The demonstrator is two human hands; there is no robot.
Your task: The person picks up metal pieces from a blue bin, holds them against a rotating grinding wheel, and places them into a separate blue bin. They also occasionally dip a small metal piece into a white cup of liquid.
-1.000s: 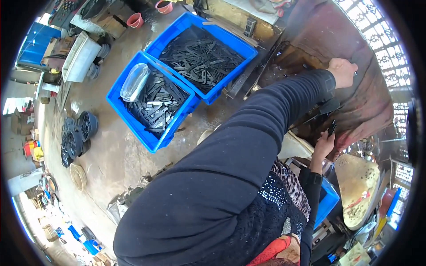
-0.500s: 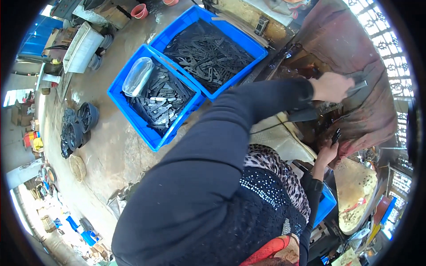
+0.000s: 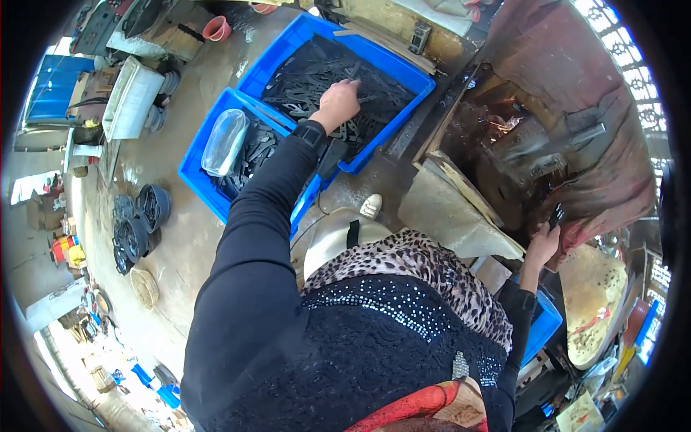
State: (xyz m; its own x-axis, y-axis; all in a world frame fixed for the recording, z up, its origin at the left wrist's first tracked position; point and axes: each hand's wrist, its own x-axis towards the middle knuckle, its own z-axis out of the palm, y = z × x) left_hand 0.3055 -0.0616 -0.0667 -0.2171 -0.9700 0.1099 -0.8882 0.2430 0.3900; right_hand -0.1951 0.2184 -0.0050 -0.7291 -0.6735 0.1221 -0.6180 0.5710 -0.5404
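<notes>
My left hand (image 3: 338,105) is over the farther blue bin (image 3: 425,96), among flat dark metal strips (image 3: 309,75), some with holes. Its fingers are curled inward, and whatever may be in them is hidden. To the right, my right hand (image 3: 543,246) grips a small dark strip with light spots (image 3: 556,215) that sticks up past the fingers. That hand is beside a reddish-brown cloth (image 3: 568,65) draped around a dark, wet-looking machine recess (image 3: 497,129). A grey metal bar (image 3: 586,135) lies across the cloth side of the recess.
A nearer blue bin (image 3: 193,160) holds more strips and a clear plastic container (image 3: 225,144). A pale board (image 3: 443,209) juts out before the machine. Dark tubs (image 3: 152,207) and a woven basket (image 3: 145,289) stand on the left floor. My shoe (image 3: 371,206) shows below the bins.
My left hand has swung from the machine on the right across to the farther bin, uncovering the recess. My right hand still holds the strip in nearly the same place.
</notes>
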